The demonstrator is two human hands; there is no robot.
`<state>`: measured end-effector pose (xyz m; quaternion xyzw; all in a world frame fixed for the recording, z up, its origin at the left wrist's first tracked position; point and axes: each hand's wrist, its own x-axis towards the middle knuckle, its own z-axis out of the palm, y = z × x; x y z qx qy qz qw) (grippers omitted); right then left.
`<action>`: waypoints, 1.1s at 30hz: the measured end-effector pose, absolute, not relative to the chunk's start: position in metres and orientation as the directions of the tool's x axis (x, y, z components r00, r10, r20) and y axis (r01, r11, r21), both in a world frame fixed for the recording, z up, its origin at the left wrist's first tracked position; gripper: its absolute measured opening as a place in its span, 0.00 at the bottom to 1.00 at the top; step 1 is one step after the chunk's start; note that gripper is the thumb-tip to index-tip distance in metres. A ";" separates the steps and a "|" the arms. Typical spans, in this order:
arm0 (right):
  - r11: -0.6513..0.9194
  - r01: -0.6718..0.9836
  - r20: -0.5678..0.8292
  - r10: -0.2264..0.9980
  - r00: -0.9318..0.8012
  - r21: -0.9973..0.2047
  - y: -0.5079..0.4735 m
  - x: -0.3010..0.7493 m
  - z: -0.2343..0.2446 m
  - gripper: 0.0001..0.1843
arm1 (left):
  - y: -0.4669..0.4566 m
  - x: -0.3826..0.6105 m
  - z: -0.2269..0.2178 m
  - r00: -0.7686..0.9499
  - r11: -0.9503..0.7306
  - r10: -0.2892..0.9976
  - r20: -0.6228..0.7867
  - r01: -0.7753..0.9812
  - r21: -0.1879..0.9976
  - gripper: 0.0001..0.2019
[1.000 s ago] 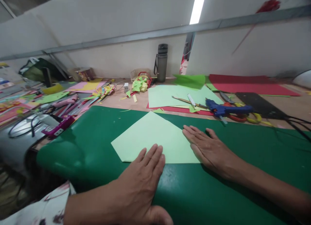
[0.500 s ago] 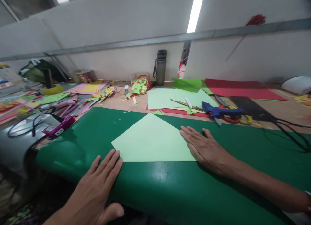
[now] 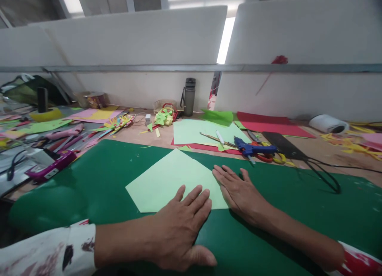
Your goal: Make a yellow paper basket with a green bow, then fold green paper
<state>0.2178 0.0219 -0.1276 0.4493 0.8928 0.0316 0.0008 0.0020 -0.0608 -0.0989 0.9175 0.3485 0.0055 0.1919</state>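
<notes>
A pale green sheet of paper (image 3: pixel 167 180), with a peak at the back and a straight front edge, lies on the green mat (image 3: pixel 98 180). My left hand (image 3: pixel 185 224) rests flat over its front edge, right of the middle. The fingers are stretched out on the paper, and the thumb reaches over the mat. On the sheet's right corner lies my right hand (image 3: pixel 238 188), flat with its fingers extended, covering that corner. Neither hand grips anything.
Behind the mat are a blue glue gun (image 3: pixel 253 146), a pencil (image 3: pixel 215 138), light green sheets (image 3: pixel 185 131) and red paper (image 3: pixel 271 124). A grey bottle (image 3: pixel 189 97) stands near the wall. Paper scraps and a purple device (image 3: pixel 52 166) lie on the left.
My left hand has slid right along the paper's front edge, from the left corner to right of the middle. My right hand stays on the right corner. The camera view has tilted up slightly.
</notes>
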 end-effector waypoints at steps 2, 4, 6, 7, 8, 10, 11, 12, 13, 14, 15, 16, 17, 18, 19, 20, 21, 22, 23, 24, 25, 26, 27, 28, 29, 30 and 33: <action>0.591 0.803 0.022 0.804 -0.594 0.069 0.023 0.219 -0.129 0.28 | -0.060 0.000 -0.099 0.757 -0.677 0.641 -0.128 0.636 0.370 0.42; 0.590 0.805 0.032 0.805 -0.593 0.071 0.025 0.221 -0.132 0.28 | -0.066 -0.003 -0.096 0.757 -0.671 0.640 -0.132 0.634 0.384 0.41; 0.590 0.804 0.043 0.804 -0.593 0.068 0.028 0.224 -0.137 0.29 | -0.076 -0.007 -0.092 0.766 -0.678 0.630 -0.128 0.623 0.390 0.39; 0.591 0.804 0.046 0.803 -0.594 0.066 0.030 0.225 -0.139 0.29 | -0.081 -0.010 -0.090 0.764 -0.679 0.633 -0.125 0.625 0.385 0.38; 0.594 0.802 0.047 0.801 -0.596 0.064 0.031 0.226 -0.142 0.29 | -0.088 -0.014 -0.090 0.754 -0.673 0.645 -0.127 0.639 0.374 0.38; 0.603 0.796 0.051 0.794 -0.605 0.056 0.035 0.228 -0.146 0.30 | -0.100 -0.027 -0.094 0.702 -0.635 0.699 -0.136 0.697 0.333 0.38; 0.609 0.791 0.056 0.789 -0.611 0.051 0.036 0.229 -0.147 0.30 | -0.107 -0.035 -0.099 0.664 -0.605 0.734 -0.145 0.736 0.304 0.38; 0.615 0.787 0.060 0.785 -0.617 0.046 0.037 0.229 -0.147 0.30 | -0.114 -0.045 -0.106 0.628 -0.582 0.769 -0.124 0.767 0.272 0.39; 0.620 0.783 0.062 0.781 -0.622 0.042 0.037 0.229 -0.146 0.30 | -0.121 -0.056 -0.113 0.591 -0.559 0.802 -0.092 0.795 0.236 0.41; 0.625 0.780 0.057 0.778 -0.626 0.040 0.037 0.229 -0.145 0.30 | -0.127 -0.067 -0.122 0.537 -0.519 0.841 -0.062 0.834 0.189 0.40; 0.627 0.778 0.051 0.776 -0.628 0.040 0.037 0.229 -0.144 0.30 | -0.133 -0.079 -0.130 0.477 -0.471 0.879 -0.006 0.869 0.151 0.40; 0.629 0.777 0.044 0.775 -0.630 0.041 0.036 0.229 -0.143 0.30 | -0.139 -0.091 -0.138 0.427 -0.433 0.901 0.072 0.892 0.128 0.40; 0.628 0.777 0.040 0.776 -0.630 0.044 0.036 0.229 -0.143 0.31 | -0.143 -0.102 -0.144 0.393 -0.409 0.910 0.135 0.904 0.123 0.39; 0.627 0.777 0.043 0.776 -0.629 0.047 0.036 0.229 -0.144 0.30 | -0.145 -0.112 -0.148 0.375 -0.398 0.911 0.170 0.908 0.134 0.37; 0.625 0.779 0.054 0.777 -0.627 0.051 0.037 0.230 -0.144 0.30 | -0.146 -0.119 -0.149 0.356 -0.385 0.916 0.183 0.909 0.157 0.31; 0.621 0.782 0.066 0.779 -0.623 0.054 0.037 0.230 -0.146 0.30 | -0.145 -0.125 -0.149 0.317 -0.356 0.925 0.209 0.915 0.189 0.24; 0.617 0.785 0.077 0.781 -0.619 0.057 0.038 0.230 -0.147 0.30 | -0.142 -0.128 -0.146 0.284 -0.335 0.930 0.232 0.915 0.225 0.19; 0.614 0.787 0.082 0.783 -0.617 0.059 0.038 0.231 -0.148 0.29 | -0.138 -0.129 -0.143 0.253 -0.317 0.935 0.251 0.910 0.266 0.16; 0.612 0.789 0.082 0.784 -0.615 0.061 0.039 0.231 -0.149 0.29 | -0.132 -0.128 -0.138 0.221 -0.300 0.938 0.266 0.903 0.308 0.15; 0.611 0.789 0.077 0.786 -0.614 0.064 0.039 0.231 -0.150 0.29 | -0.126 -0.127 -0.133 0.195 -0.281 0.945 0.262 0.894 0.348 0.13; 0.610 0.789 0.069 0.786 -0.614 0.070 0.039 0.230 -0.150 0.30 | -0.119 -0.125 -0.128 0.164 -0.251 0.955 0.246 0.890 0.381 0.12; 0.608 0.790 0.065 0.788 -0.613 0.077 0.039 0.230 -0.149 0.30 | -0.114 -0.122 -0.124 0.134 -0.217 0.966 0.222 0.886 0.409 0.11; 0.606 0.791 0.061 0.789 -0.611 0.085 0.038 0.229 -0.148 0.30 | -0.108 -0.120 -0.121 0.111 -0.184 0.976 0.189 0.884 0.430 0.11; 0.605 0.791 0.056 0.790 -0.610 0.092 0.038 0.228 -0.147 0.30 | -0.104 -0.118 -0.119 0.098 -0.160 0.982 0.159 0.882 0.443 0.10; 0.604 0.791 0.050 0.791 -0.610 0.096 0.037 0.228 -0.146 0.30 | -0.101 -0.116 -0.119 0.098 -0.150 0.986 0.138 0.883 0.446 0.10; 0.604 0.791 0.045 0.792 -0.609 0.096 0.036 0.227 -0.145 0.30 | -0.100 -0.115 -0.119 0.109 -0.155 0.986 0.129 0.886 0.437 0.11; 0.602 0.794 0.042 0.794 -0.606 0.079 0.035 0.227 -0.142 0.29 | -0.096 -0.114 -0.125 0.169 -0.217 0.972 0.165 0.914 0.342 0.12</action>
